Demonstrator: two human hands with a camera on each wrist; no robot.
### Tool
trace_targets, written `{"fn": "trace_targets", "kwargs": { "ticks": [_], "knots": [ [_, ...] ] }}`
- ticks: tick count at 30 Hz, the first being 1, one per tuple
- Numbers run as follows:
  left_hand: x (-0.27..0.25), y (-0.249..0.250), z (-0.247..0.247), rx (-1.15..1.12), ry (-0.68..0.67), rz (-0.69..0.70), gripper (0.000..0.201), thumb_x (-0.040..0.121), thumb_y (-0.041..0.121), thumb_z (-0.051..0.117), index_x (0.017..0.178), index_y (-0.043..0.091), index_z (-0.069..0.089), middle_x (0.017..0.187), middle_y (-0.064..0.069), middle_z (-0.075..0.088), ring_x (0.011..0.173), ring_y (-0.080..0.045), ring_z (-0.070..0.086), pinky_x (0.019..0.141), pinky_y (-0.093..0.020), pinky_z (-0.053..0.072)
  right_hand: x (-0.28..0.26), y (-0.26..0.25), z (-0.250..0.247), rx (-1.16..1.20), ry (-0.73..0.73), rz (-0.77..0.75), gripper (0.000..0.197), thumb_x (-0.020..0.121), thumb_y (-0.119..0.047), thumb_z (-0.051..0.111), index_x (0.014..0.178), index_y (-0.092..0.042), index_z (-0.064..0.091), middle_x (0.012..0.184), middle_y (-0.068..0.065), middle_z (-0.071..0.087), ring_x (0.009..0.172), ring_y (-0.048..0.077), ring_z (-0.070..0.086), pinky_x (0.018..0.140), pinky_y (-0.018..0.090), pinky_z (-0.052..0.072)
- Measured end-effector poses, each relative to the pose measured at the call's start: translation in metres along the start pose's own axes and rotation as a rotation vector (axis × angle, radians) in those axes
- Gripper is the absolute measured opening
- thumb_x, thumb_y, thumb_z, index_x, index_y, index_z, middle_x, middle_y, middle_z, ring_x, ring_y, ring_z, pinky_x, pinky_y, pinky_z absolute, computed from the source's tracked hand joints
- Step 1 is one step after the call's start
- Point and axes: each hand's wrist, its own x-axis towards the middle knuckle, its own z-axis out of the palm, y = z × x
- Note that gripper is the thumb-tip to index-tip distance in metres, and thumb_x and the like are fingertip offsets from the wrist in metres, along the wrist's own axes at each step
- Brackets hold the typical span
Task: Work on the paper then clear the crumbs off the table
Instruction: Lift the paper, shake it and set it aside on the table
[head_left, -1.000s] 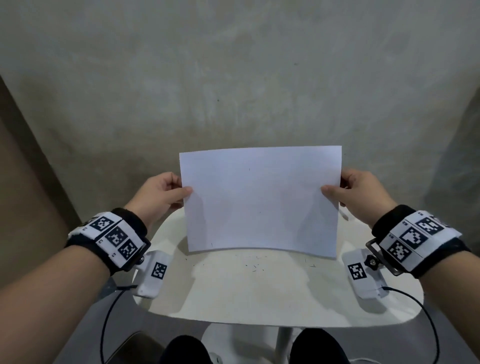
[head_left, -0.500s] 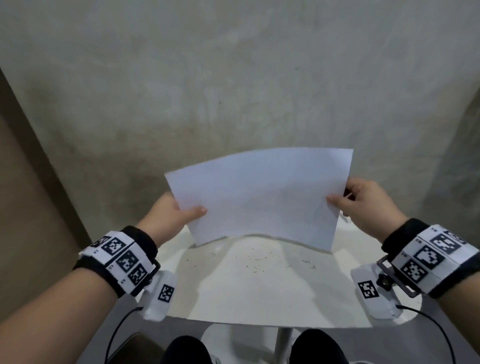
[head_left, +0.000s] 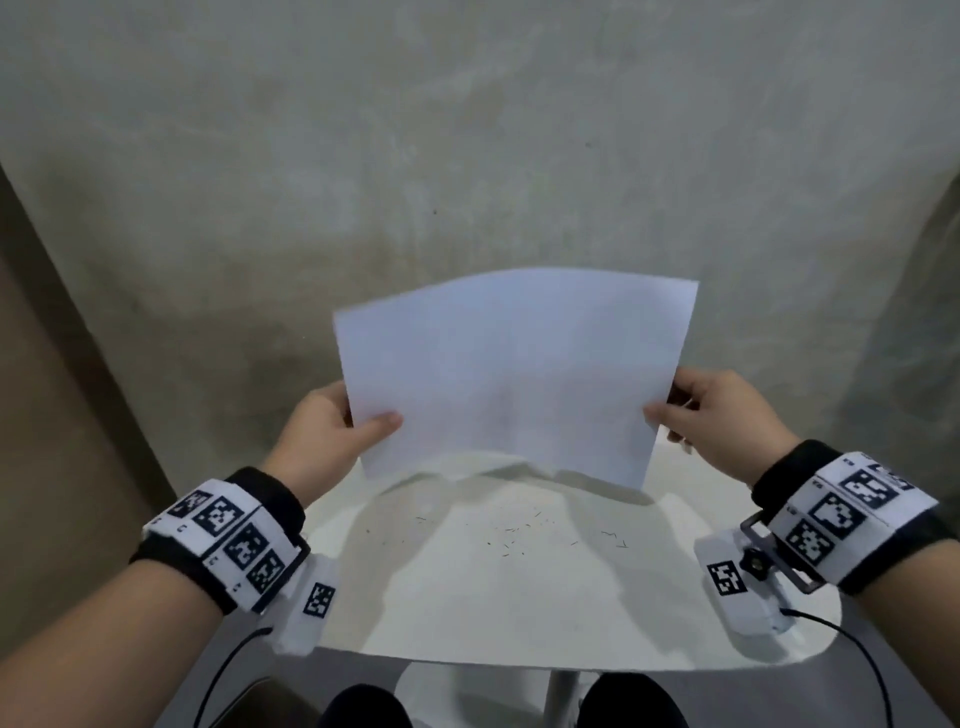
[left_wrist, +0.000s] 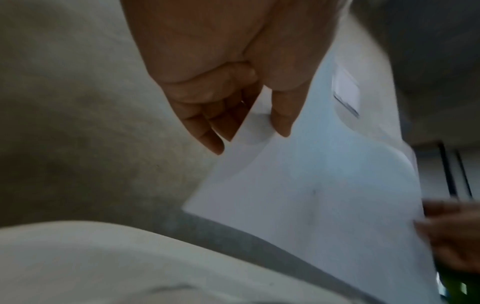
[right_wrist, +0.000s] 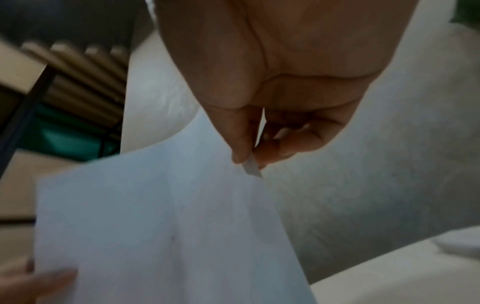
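Observation:
A blank white sheet of paper (head_left: 511, 369) hangs in the air above the far half of a small white table (head_left: 519, 613). My left hand (head_left: 332, 431) pinches its left edge, thumb on the near face. My right hand (head_left: 711, 415) pinches its right edge the same way. The sheet bows in the middle, and its bottom edge is lifted off the table. In the left wrist view the left hand (left_wrist: 249, 121) holds the paper (left_wrist: 324, 195) between thumb and fingers. The right wrist view shows the right hand (right_wrist: 249, 158) pinching the paper (right_wrist: 161, 226). Several small dark crumbs (head_left: 519, 532) lie scattered mid-table.
A bare concrete wall (head_left: 467, 156) rises right behind the table. The table's front edge (head_left: 519, 662) lies just ahead of my knees, and cables hang from both wrist units. A slatted wooden piece (right_wrist: 78, 67) and something teal show in the right wrist view.
The paper has lifted off the table and bowed as both hands came closer together. The left hand moved up and to the right; more crumbs are now uncovered.

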Motion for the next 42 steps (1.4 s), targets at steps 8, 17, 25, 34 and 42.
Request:
{"fn": "trace_targets", "kwargs": {
  "ticks": [8,17,25,34,42],
  "knots": [
    [0.0,-0.006,-0.003,0.071,-0.096,-0.041,0.031,0.085,0.003,0.071,0.095,0.032,0.067,0.095,0.019,0.073,0.094,-0.004,0.067,0.087,-0.032,0.05,0.006,0.005,0.012,-0.227,-0.156,0.063,0.02,0.089,-0.011,0.059,0.074,-0.024,0.059,0.072,-0.005,0.064,0.058,0.013,0.06,0.051,0.021,0.041],
    [0.015,0.025,-0.004,-0.107,-0.013,-0.017,0.015,0.098,0.016,0.056,0.098,0.021,0.07,0.095,0.009,0.075,0.091,-0.011,0.071,0.08,-0.03,0.052,0.023,-0.011,0.009,0.241,0.087,0.044,0.011,0.095,-0.005,0.051,0.1,-0.012,0.058,0.086,0.009,0.06,0.061,0.018,0.054,0.058,0.026,0.043],
    [0.021,0.027,-0.004,-0.372,-0.044,-0.131,0.017,0.099,0.013,0.052,0.105,0.016,0.068,0.103,0.003,0.075,0.09,-0.012,0.072,0.074,-0.027,0.053,-0.002,-0.041,0.04,-0.716,0.118,-0.573,0.074,0.093,-0.06,0.017,0.151,-0.015,0.018,0.16,0.002,0.012,0.148,0.022,0.009,0.117,0.045,0.009],
    [0.021,0.027,0.0,-0.447,-0.041,-0.144,0.019,0.098,0.011,0.052,0.11,0.011,0.066,0.105,-0.001,0.074,0.093,-0.015,0.071,0.07,-0.023,0.056,-0.006,-0.04,0.069,-0.944,-0.112,-0.64,0.079,0.091,-0.066,0.009,0.148,-0.015,0.031,0.157,0.002,0.026,0.145,0.024,0.018,0.111,0.051,0.011],
    [0.018,0.026,0.004,-0.436,-0.035,-0.143,0.017,0.098,0.013,0.053,0.106,0.013,0.068,0.104,0.0,0.075,0.095,-0.016,0.07,0.074,-0.026,0.055,-0.006,-0.042,0.074,-0.941,-0.121,-0.611,0.081,0.09,-0.066,0.004,0.149,-0.016,0.029,0.158,-0.001,0.022,0.146,0.022,0.015,0.113,0.051,0.009]
  ]
}}
